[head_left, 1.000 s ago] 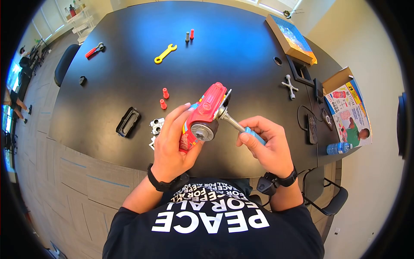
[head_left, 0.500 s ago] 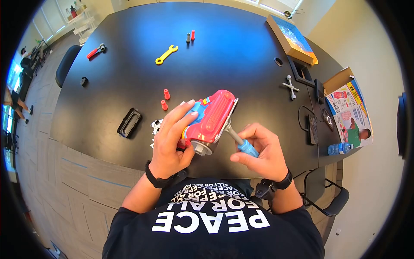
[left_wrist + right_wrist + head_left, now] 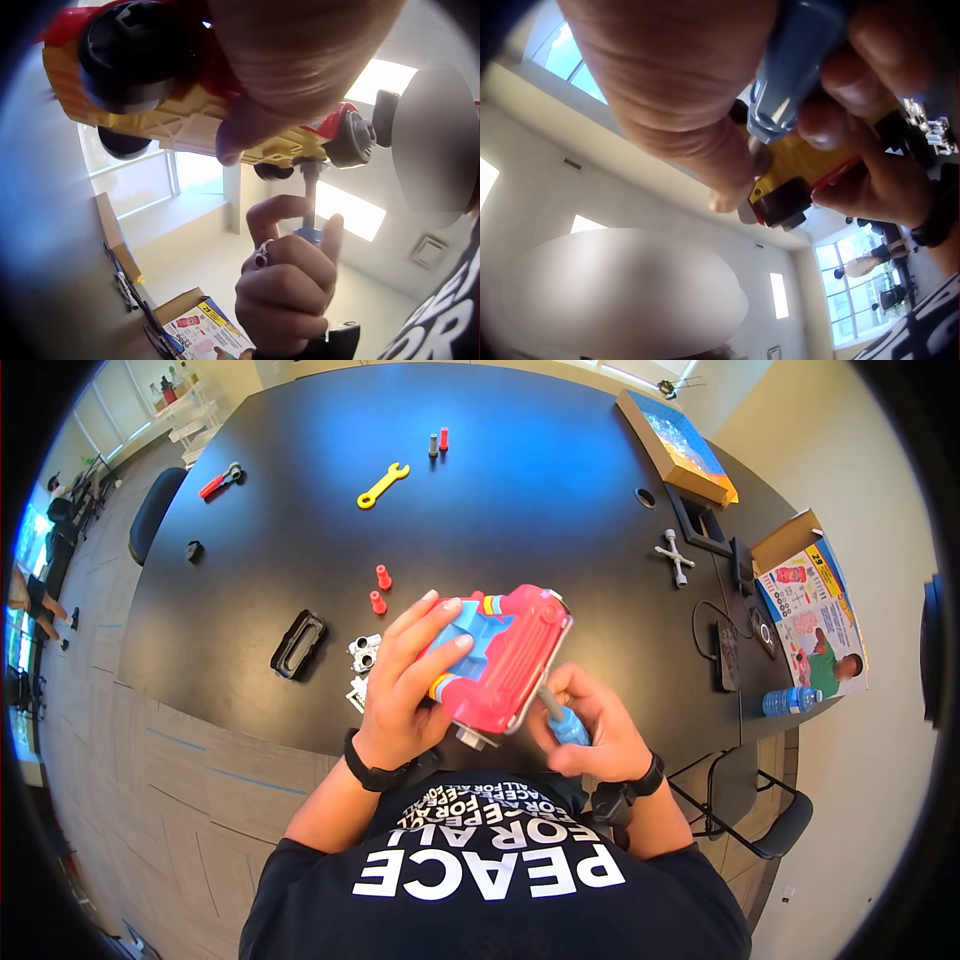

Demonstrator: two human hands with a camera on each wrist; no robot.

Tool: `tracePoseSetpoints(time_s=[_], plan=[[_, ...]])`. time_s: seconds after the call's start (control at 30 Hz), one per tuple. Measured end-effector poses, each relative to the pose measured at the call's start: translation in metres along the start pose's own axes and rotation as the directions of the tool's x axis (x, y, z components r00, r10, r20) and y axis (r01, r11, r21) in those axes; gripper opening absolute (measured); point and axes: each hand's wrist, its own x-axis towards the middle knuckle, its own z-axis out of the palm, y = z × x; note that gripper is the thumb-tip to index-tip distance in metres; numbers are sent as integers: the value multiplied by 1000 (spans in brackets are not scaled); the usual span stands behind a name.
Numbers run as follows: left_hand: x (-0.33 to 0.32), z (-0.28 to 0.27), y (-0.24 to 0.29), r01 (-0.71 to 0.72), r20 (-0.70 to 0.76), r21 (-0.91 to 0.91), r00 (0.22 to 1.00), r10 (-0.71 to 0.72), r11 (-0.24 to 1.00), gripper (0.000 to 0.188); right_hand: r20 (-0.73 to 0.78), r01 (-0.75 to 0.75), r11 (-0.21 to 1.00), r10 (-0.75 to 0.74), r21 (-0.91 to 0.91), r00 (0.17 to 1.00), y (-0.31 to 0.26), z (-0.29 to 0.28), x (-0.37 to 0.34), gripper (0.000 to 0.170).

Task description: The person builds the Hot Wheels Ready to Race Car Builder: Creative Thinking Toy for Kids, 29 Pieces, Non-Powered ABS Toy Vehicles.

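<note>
My left hand (image 3: 400,685) grips a red toy car (image 3: 525,645) with a blue cabin above the table's near edge, fingers over its top. In the left wrist view its yellow underside (image 3: 180,133) and black wheels (image 3: 352,139) show, with the thumb pressed across the chassis. My right hand (image 3: 605,735) pinches the blue handle of a toy screwdriver (image 3: 569,726). Its grey shaft meets the underside near one end of the car, beside a wheel. In the right wrist view the handle (image 3: 795,67) lies between thumb and fingers; the tip is hidden.
On the black table lie a yellow wrench (image 3: 383,487), a red-handled ratchet (image 3: 221,481), red pegs (image 3: 382,577), a black tray-like part (image 3: 299,645), silver engine-like parts (image 3: 362,653) and a grey cross wrench (image 3: 674,559). A printed box (image 3: 815,605) and water bottle (image 3: 790,702) stand right.
The car has turned in my left hand, so its red top now faces the head camera and its underside faces away. My right hand has followed with the screwdriver, moving slightly left and nearer me.
</note>
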Motion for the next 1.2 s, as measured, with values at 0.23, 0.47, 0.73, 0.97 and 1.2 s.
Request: tracePoseSetpoints(time_s=[0.23, 0.47, 0.73, 0.97, 1.2], plan=[[2, -2, -2, -15, 40, 113, 999, 10, 994, 60, -223, 62, 842, -213, -536, 951, 1, -1, -8, 25], [-5, 7, 2, 2, 66, -178, 998, 10, 984, 64, 51, -162, 987, 162, -6, 986, 3, -17, -15, 45], [-3, 15, 2, 25, 134, 46, 990, -31, 999, 64, -85, -141, 973, 127, -184, 988, 21, -50, -27, 37], [-15, 51, -3, -122, 302, 507, 952, -44, 853, 43, -604, -289, 957, 219, -20, 766, 41, -68, -30, 31], [-21, 80, 12, -190, 427, 526, 902, -65, 829, 40, -695, -146, 987, 148, 62, 704, 78, -76, -20, 30]])
